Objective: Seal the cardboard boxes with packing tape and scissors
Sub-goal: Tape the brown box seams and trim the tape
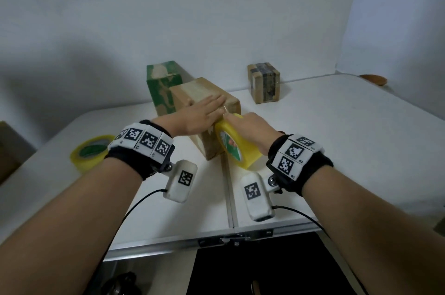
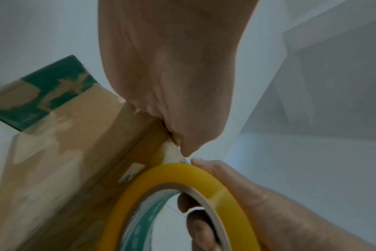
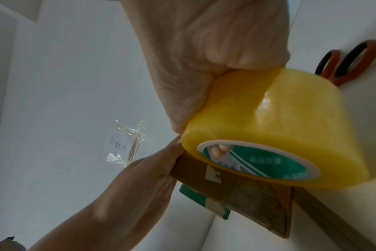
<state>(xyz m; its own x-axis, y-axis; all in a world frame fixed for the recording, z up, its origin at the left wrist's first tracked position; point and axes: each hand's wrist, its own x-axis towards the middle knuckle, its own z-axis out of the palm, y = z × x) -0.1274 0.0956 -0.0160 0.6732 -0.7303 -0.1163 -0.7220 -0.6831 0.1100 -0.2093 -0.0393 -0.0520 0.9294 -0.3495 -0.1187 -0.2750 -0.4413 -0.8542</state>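
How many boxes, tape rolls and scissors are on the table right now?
Cardboard boxes: 3 (brown box under the left hand, green box, small taped box)
Tape rolls: 2 (held roll in the right hand, spare roll)
Scissors: 1
Total: 6

Taking the brown box (image 1: 204, 116) as landmark: its top is covered by the flat left hand (image 1: 199, 115), and its near right corner is blocked by the right hand (image 1: 252, 128) gripping a yellow tape roll (image 1: 237, 147) against it. Directly behind it the green box (image 1: 162, 85) closes the way, and to its near left a second tape roll (image 1: 90, 152) lies on the white table (image 1: 349, 150). To its right bare table runs wide, with only a small taped box (image 1: 264, 82) at the far edge and the scissors (image 3: 350, 62) well off to the right.
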